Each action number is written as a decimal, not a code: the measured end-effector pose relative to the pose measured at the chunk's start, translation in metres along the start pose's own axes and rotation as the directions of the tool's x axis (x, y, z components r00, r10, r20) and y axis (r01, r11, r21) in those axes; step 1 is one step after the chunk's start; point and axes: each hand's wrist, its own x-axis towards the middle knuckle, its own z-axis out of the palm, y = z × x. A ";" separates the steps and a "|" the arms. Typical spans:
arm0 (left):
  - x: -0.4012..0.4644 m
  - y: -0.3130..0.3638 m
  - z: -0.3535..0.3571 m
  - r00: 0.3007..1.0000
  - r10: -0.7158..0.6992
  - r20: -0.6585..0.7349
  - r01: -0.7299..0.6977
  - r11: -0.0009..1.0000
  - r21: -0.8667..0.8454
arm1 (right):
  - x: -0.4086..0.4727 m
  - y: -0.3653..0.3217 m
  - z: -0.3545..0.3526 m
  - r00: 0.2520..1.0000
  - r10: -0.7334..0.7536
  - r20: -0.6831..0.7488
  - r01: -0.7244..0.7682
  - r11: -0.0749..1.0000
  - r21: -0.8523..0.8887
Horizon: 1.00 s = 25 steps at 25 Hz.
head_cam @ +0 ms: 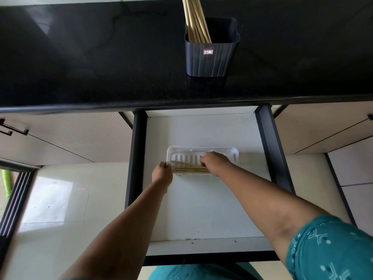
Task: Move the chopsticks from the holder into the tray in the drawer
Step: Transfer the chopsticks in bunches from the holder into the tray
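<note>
A dark plastic holder [210, 57] stands on the black countertop with several wooden chopsticks [194, 19] leaning out of its left side. Below it the drawer is pulled out, and a white slotted tray [181, 153] lies on its floor. A few chopsticks [189, 169] lie lengthwise along the tray's near side. My left hand [162, 172] rests at the tray's left end, fingers curled against the rim and the chopstick tips. My right hand [214, 161] is over the tray's middle, fingers closed on the right ends of those chopsticks.
The drawer floor [201, 209] is white, bounded by dark side rails [270, 138]. The black countertop [101, 57] overhangs the drawer's back. Cabinet doors with dark handles [12, 128] flank the drawer. Pale floor tiles [60, 199] lie to the left.
</note>
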 end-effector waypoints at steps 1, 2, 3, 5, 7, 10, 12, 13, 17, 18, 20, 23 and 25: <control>0.000 0.000 0.000 1.000 0.019 -0.002 -0.019 1.000 0.009 | 0.001 0.003 0.001 1.000 -0.010 -0.007 0.010 1.000 -0.002; 0.001 0.001 0.001 0.999 0.033 -0.003 -0.033 0.999 0.013 | 0.001 0.006 0.002 0.999 -0.032 -0.017 0.032 0.999 -0.010; 0.001 0.001 0.001 0.999 0.037 -0.001 -0.037 0.999 0.012 | 0.001 0.010 0.002 0.999 -0.043 -0.020 0.043 0.999 -0.010; 0.003 0.000 0.001 1.000 0.028 0.005 -0.028 1.000 0.000 | 0.003 0.018 0.004 0.999 -0.044 -0.018 0.044 0.999 -0.006; 0.003 -0.002 0.002 1.000 0.023 0.014 -0.023 1.000 -0.008 | 0.005 0.021 0.006 0.999 -0.043 -0.027 0.043 0.999 -0.018; 0.004 -0.002 0.001 0.999 0.032 0.010 -0.031 0.999 -0.025 | 0.006 0.021 0.006 0.999 -0.024 -0.048 0.023 1.000 -0.010; 0.005 -0.003 0.002 0.999 0.031 0.010 -0.031 0.999 -0.020 | 0.006 0.020 0.008 0.998 -0.024 -0.054 0.022 0.999 -0.046; 0.005 -0.004 0.002 0.999 0.030 0.013 -0.029 0.999 -0.016 | 0.007 0.022 0.010 0.997 -0.033 -0.066 0.029 0.998 -0.065; 0.005 -0.003 0.001 0.999 0.029 0.014 -0.028 0.999 -0.035 | 0.012 0.028 0.014 0.993 -0.073 -0.089 0.067 0.995 -0.068; 0.006 -0.003 0.002 1.000 0.027 0.010 -0.027 0.999 -0.038 | 0.012 0.030 0.016 0.989 -0.081 -0.126 0.069 0.993 -0.094; 0.006 -0.004 0.002 1.000 0.020 0.006 -0.020 0.999 -0.048 | 0.013 0.034 0.020 0.989 -0.053 -0.141 0.037 0.993 -0.116; 0.005 -0.003 0.002 1.000 0.011 0.009 -0.011 0.999 -0.036 | 0.009 0.036 0.020 0.990 -0.103 -0.093 0.098 0.993 -0.063; 0.006 -0.003 0.001 1.000 0.004 0.016 -0.003 1.000 -0.017 | 0.006 0.037 0.020 0.986 -0.139 -0.088 0.136 0.990 -0.040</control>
